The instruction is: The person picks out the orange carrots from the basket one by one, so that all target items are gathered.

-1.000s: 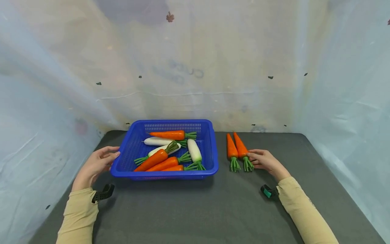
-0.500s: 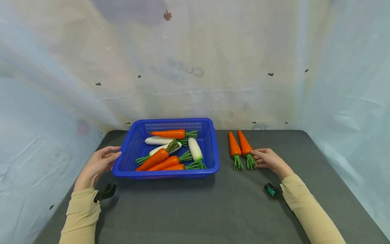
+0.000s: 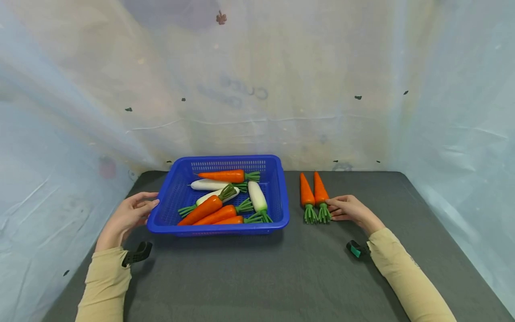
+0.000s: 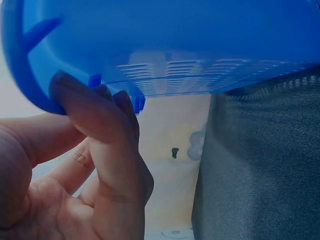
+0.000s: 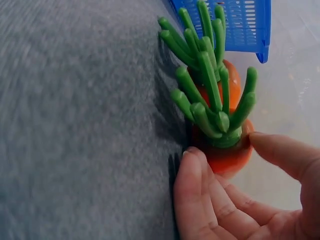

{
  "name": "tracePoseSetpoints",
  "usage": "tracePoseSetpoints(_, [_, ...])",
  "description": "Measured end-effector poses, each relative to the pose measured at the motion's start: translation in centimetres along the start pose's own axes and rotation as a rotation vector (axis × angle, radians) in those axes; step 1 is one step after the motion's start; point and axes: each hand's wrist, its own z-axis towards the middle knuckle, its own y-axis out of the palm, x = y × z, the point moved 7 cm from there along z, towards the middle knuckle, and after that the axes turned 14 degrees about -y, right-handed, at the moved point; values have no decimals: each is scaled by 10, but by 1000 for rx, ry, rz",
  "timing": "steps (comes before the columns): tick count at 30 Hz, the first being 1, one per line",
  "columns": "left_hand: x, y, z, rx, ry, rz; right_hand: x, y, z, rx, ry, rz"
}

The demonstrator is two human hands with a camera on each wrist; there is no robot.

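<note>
My left hand [image 3: 130, 218] grips the left rim of a blue plastic basket [image 3: 284, 197]; in the left wrist view its fingers [image 4: 107, 120] are bent under the rim. Inside lie several orange carrots, such as the front one [image 3: 207, 211], and white radishes, one of them [image 3: 257, 196] at the right side. Two more carrots lie side by side on the table, right of the basket, with green stems toward me. My right hand [image 3: 352, 211] pinches the right carrot [image 3: 320, 190] near its stem end, thumb and fingers on either side. The left carrot [image 3: 306, 191] lies close beside it.
The table [image 3: 257, 277] has a dark grey cover. A pale plastic sheet [image 3: 301, 80] hangs behind it and along both sides. Black bands, such as the left one [image 3: 137, 254], are worn on both wrists.
The right carrot has straightened and shifted left toward its neighbour, with my right hand moving along. My left hand keeps its grip on the basket, which stays put.
</note>
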Motion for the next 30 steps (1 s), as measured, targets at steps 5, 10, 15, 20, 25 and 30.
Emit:
tracePoseSetpoints(5, [0, 2, -1, -11, 3, -5, -1, -4, -5, 7, 8, 10])
tracePoseSetpoints(10, [1, 1, 0, -16, 9, -9, -7, -13, -8, -17, 12, -13])
tracePoseSetpoints(15, [0, 1, -1, -9, 15, -11, -32, -23, -7, -45, -46, -64])
tracePoseSetpoints(20, [1, 1, 0, 7, 12, -5, -71, -23, 3, -77, -114, -55])
tracePoseSetpoints(25, [2, 1, -1, -3, 14, -9, -112, -9, 19, -104, -139, -58])
tracePoseSetpoints(30, [1, 3, -2, 0, 15, -11, -150, 16, 40, -132, -177, -59])
